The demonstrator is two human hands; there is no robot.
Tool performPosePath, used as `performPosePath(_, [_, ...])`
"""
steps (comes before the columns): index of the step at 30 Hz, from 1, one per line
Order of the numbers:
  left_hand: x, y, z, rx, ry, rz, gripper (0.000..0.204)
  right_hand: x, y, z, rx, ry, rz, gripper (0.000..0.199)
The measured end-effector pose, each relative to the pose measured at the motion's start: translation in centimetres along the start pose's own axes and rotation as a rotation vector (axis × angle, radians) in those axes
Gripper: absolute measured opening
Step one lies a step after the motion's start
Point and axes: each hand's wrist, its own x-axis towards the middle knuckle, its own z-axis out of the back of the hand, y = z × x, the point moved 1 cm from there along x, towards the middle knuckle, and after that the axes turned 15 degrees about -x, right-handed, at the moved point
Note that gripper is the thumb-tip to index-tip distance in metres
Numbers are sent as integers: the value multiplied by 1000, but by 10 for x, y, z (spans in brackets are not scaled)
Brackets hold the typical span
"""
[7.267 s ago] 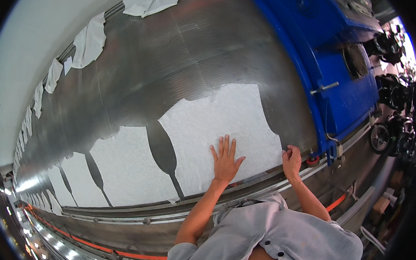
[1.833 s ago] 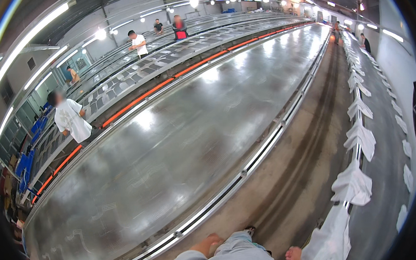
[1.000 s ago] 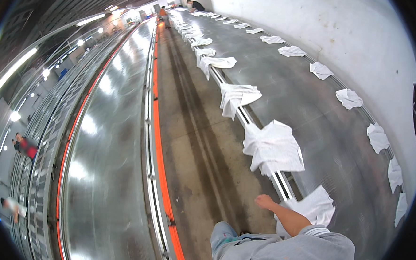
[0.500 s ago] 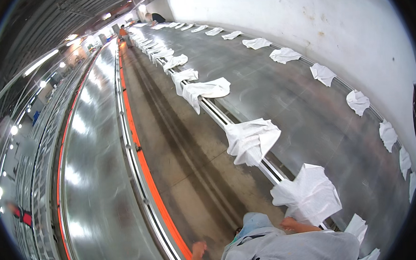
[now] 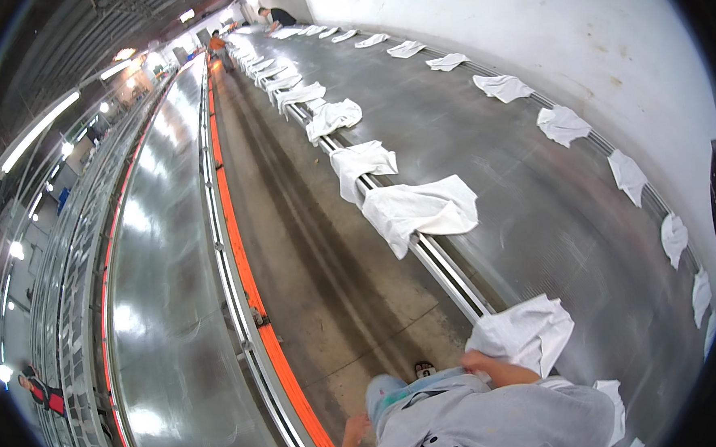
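My right hand (image 5: 480, 364) is at the near left edge of a crumpled white cloth (image 5: 530, 332), which lies over the rail on the near side of the long grey table (image 5: 527, 214). Its fingers point down and partly hide, so a grip on the cloth cannot be made out. Low beside my body hangs my left hand (image 5: 356, 427), fingers loosely curled, with nothing visible in them. Farther along the same rail (image 5: 450, 279) drape a wide white cloth (image 5: 422, 208), a smaller white cloth (image 5: 363, 165) and several more.
More white cloths (image 5: 563, 124) line the table's far edge by the white wall (image 5: 485, 22). An aisle floor (image 5: 311, 250) separates it from another long metal table (image 5: 168, 314), edged with an orange strip (image 5: 280, 365). Two people (image 5: 281, 17) (image 5: 217, 45) are at the far end.
I have moved forward along the aisle. The cloths have come nearer, and one formerly ahead is now beside my right hand. The right hand has risen to that cloth's edge.
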Motion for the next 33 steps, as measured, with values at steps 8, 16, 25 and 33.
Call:
performPosePath(8, [88,-80,58,-243,-245,468,22,288,-71,318,890,-301,-388,29])
performPosePath(16, [333,-303,255,-520,-319,285,17,403,-61,467,870,-241,-366,32])
performPosePath(25, [620,-760,316,-159,-262,-410,24,547,-166,629,1635,-652,-587,24])
performPosePath(33, [755,-939,219,-199,92,-322,26,721,-330,695,1535,-619,-958,27])
